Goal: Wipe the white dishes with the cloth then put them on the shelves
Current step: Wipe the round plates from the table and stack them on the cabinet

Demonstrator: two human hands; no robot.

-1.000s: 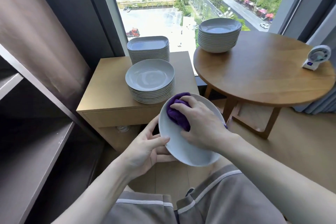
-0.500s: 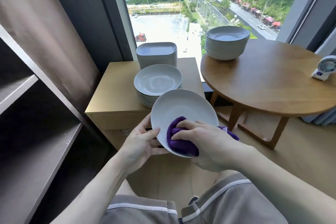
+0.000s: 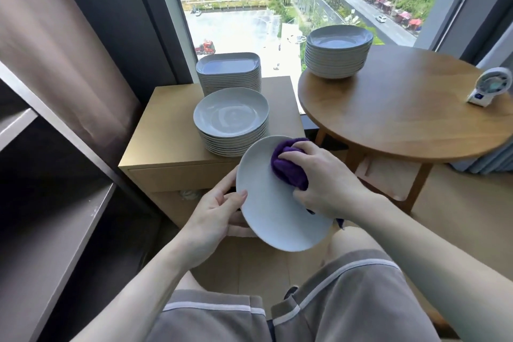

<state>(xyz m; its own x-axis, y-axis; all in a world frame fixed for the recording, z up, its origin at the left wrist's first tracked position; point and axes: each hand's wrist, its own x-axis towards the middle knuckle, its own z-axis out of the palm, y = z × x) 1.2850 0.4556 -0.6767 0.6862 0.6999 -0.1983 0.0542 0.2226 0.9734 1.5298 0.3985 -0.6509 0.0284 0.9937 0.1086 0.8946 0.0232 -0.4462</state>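
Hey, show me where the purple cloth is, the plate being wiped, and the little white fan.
purple cloth (image 3: 288,172), head view, on its bunched middle.
plate being wiped (image 3: 266,211), head view, on its bare inner face.
little white fan (image 3: 492,85), head view, on its round grille.

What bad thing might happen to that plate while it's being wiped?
The plate is held up tilted over the wooden floor, with only the left hand on its rim. The right hand pushing the purple cloth might knock it out of that grip, and it could break. Its far edge also looks close to the stack of round plates on the cabinet, so a big wipe might bump them.
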